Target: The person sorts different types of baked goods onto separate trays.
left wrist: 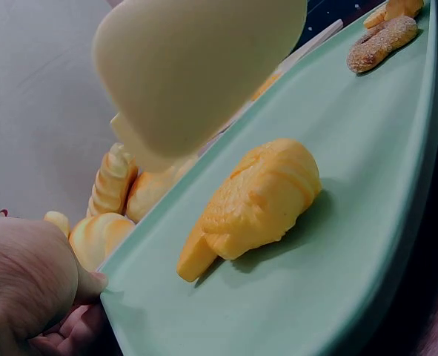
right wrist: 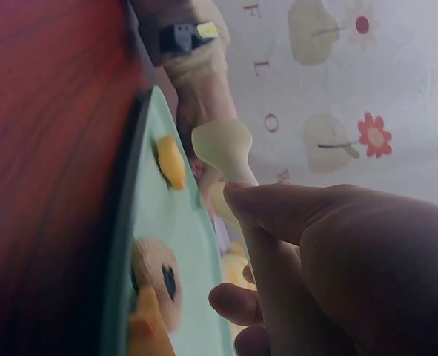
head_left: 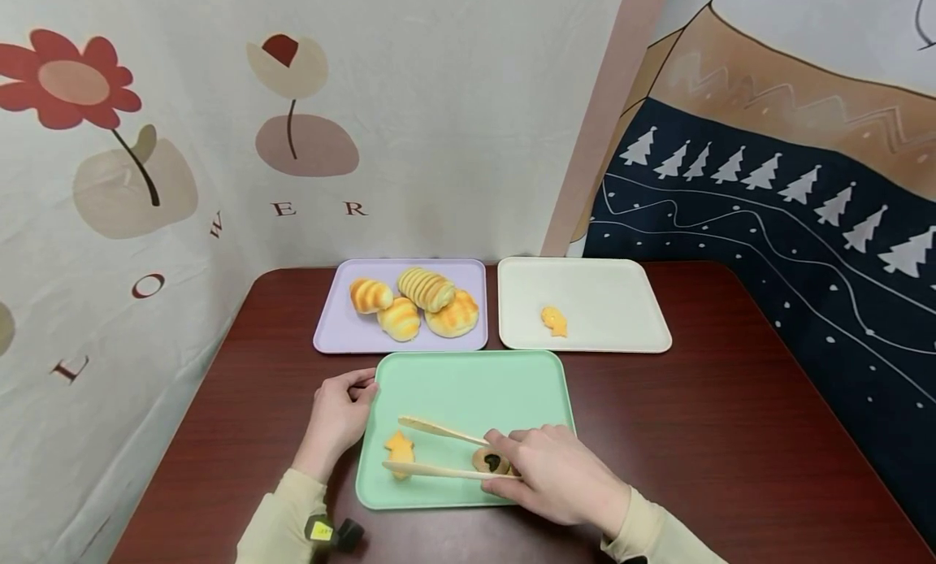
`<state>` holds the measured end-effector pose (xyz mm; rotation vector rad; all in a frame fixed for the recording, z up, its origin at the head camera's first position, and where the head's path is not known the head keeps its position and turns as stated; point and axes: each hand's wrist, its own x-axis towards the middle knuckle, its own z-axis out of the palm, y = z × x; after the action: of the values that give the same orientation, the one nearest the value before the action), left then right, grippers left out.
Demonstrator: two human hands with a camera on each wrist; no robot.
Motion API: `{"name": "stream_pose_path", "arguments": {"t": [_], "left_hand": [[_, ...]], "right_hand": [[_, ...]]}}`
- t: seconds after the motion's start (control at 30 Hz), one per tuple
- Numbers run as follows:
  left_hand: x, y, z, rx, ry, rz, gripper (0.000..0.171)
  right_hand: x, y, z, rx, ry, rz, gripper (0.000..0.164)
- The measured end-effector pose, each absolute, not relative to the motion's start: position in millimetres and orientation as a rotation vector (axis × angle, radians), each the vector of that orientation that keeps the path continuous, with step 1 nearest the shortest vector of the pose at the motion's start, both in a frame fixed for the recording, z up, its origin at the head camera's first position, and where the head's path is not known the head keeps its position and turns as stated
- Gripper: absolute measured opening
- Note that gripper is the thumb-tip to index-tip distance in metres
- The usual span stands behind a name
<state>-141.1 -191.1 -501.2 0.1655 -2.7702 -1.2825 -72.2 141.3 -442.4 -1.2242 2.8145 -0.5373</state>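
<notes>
My right hand (head_left: 548, 475) grips a pair of pale tongs (head_left: 446, 431) over the front of the green tray (head_left: 468, 377). The tongs' arms are spread, their tips to the left. Near the tips, a yellow fish-shaped pastry (left wrist: 259, 200) lies on the tray, apart from the left wrist view's blurred tong end (left wrist: 189, 67). Beside the right fingers sits a round brown pastry (head_left: 488, 460) with a dark centre. Another yellow piece (right wrist: 148, 326) is mostly hidden by the hand in the head view. My left hand (head_left: 342, 414) pinches the tray's left edge, thumb at the rim.
Behind the green tray, a lilac tray (head_left: 332, 320) bears several bread rolls (head_left: 426, 289). To its right, a cream tray (head_left: 607, 304) holds one yellow fish-shaped pastry (head_left: 554, 321). All the trays rest on a dark red-brown table (head_left: 717, 418), with printed cloths behind.
</notes>
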Motion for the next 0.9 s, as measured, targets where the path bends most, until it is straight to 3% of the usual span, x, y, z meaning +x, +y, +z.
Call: {"name": "stream_pose_path", "arguments": {"t": [0.9], "left_hand": [[-142.4, -193.8, -503.9, 0.131, -2.770, -1.277, 0.028]], "right_hand": [[-55.4, 123.1, -457.3, -1.153, 2.924, -0.336, 0.033]]}}
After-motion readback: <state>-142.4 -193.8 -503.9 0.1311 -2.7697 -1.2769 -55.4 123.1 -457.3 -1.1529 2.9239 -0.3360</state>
